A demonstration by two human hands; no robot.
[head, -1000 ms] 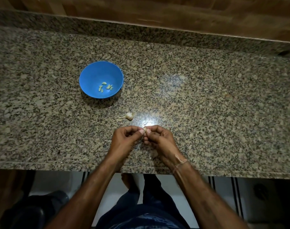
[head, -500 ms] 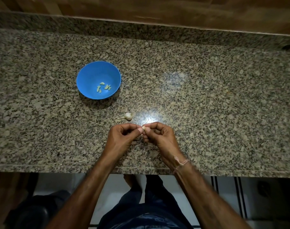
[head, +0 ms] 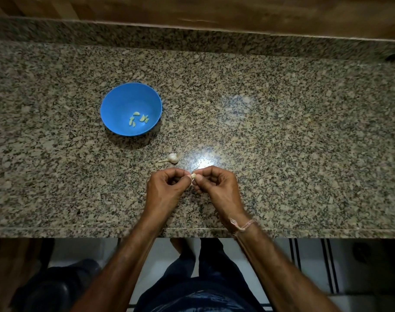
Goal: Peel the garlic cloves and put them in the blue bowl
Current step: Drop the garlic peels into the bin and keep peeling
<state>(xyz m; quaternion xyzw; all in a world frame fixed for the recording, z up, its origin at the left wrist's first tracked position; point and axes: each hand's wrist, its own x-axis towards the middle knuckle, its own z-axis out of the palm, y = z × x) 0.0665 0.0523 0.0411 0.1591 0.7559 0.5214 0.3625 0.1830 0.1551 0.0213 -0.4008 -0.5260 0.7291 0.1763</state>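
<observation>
a small pale garlic clove (head: pixel 193 176) is pinched between left hand (head: pixel 167 188) and right hand (head: pixel 216 188), near the speckled granite counter (head: pixel 282 143)'s front edge; the round blue plastic bowl (head: pixel 120 104) sits far-left, open counter stretching right.

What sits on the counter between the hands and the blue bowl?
In the head view, a small garlic bulb with its stem lies on the granite between the hands' clove and the blue bowl.

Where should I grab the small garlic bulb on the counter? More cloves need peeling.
Pinch the small white garlic bulb across its rounded body from above; it lies on its side, thin stem pointing left, so the stem gives little hold.
</observation>
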